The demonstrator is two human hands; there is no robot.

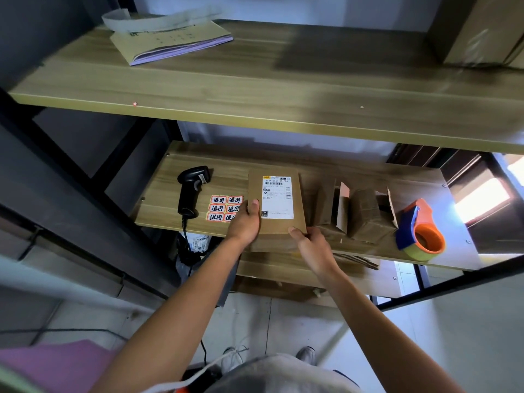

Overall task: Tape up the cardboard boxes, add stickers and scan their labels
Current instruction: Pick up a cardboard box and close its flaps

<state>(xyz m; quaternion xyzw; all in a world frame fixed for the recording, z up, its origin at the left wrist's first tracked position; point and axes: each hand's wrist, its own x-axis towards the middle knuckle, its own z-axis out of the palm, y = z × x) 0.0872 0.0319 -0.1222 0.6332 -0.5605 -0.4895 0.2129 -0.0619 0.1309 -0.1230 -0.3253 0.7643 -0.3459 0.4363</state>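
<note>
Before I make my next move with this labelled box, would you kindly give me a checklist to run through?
1. Grip: left hand and right hand hold the box at its near corners, thumbs on top: ok.
2. Shipping label faces up, uncovered: ok.
3. Scanner lies on the shelf left of the box, free to pick up: ok.
4. Sticker sheet lies between scanner and box, stickers left on it: ok.
5. Tape dispenser stands at the shelf's right end: ok.
6. Box seams taped shut: cannot tell.
</note>
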